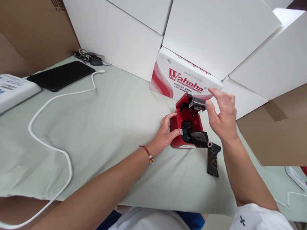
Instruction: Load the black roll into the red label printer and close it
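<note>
A small red box-shaped device [176,142], looking like a label printer, stands on the cloth-covered table with its lid [183,100] raised. Inside it are black parts and a roller. A black film ribbon [200,139] comes out over its front right edge to a small spool [210,144], and a crumpled length of ribbon [213,162] lies on the cloth. My left hand [166,132] grips the device's left side, thumb on the front rim. By the lid's right end is my right hand [222,112], fingers apart, its thumb tip at or touching the lid's edge.
Behind the device stands a white and red Wahaha carton [186,79], against stacked white boxes [211,33]. A phone [61,75], keys [91,57], a white cable [50,146] and a white box [10,93] lie left. Cardboard boxes [281,133] flank the right side.
</note>
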Motion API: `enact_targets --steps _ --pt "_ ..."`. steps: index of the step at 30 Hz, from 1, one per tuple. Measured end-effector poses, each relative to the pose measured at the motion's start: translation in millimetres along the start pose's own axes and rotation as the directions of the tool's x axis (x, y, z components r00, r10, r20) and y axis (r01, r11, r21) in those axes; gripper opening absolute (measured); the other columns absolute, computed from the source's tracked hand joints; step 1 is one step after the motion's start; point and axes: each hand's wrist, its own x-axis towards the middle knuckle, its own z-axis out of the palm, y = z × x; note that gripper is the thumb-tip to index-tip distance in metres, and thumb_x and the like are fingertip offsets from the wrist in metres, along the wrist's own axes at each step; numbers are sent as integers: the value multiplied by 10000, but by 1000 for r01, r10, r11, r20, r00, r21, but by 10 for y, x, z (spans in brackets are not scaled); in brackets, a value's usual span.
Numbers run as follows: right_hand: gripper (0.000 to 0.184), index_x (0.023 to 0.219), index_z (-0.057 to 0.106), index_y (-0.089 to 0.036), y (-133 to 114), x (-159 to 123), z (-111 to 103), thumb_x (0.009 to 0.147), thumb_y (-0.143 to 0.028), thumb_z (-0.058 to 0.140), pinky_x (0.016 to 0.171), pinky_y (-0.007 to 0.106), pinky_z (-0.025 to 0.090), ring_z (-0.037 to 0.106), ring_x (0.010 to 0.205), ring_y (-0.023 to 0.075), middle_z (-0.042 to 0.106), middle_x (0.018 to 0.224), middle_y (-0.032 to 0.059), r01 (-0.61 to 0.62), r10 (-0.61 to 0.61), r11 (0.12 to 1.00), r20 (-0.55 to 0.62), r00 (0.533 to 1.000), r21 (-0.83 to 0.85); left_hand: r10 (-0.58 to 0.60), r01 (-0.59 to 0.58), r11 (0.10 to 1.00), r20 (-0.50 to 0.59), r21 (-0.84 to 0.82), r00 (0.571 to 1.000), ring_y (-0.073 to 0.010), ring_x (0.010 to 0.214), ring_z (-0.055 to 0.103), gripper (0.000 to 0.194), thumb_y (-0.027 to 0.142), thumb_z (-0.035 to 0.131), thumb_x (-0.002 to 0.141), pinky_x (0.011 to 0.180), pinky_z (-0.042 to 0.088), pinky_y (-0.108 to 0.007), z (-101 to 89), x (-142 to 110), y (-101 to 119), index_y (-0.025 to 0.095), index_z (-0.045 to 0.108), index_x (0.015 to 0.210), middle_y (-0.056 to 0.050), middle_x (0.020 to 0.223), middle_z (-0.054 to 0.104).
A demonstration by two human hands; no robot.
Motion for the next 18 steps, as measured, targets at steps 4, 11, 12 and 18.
enact_targets --steps 4,11,12,18 --pt "650 1541 749 -223 185 -119 141 1184 -655 421 1340 626 479 624 1551 338 772 1548 149 15 -16 1000 115 993 8 -17 17 1000 5 6 1000 -346 1720 385 735 320 777 874 1498 203 -631 -4 -16 51 333 501 1555 -93 1727 499" --pt "414 1320 874 -242 39 -600 -36 1209 -402 509 1123 477 634 786 1272 265 864 1275 116 52 -69 980 84 994 190 -31 31 999 -1 30 1000 -336 1805 272 826 334 745 903 1519 175 -638 -2 -49 108 352 425 1664 -90 1838 388" --pt "395 1339 869 -241 26 -676 -50 1202 -386 528 1086 465 648 789 1250 261 857 1289 119 59 -81 979 102 992 197 -19 19 998 -3 53 1000 -336 1815 250 805 346 719 931 1519 175 -646 -9 -62 125 362 433 1683 -83 1848 371" --pt "350 1407 837 -222 25 -983 27 1169 -249 582 1056 439 662 779 1223 240 850 1288 118 148 -166 970 76 983 194 114 -132 956 81 262 990 -337 1857 129 521 627 499 1140 1496 324 -575 -56 -156 259 326 750 1483 -67 1876 290"
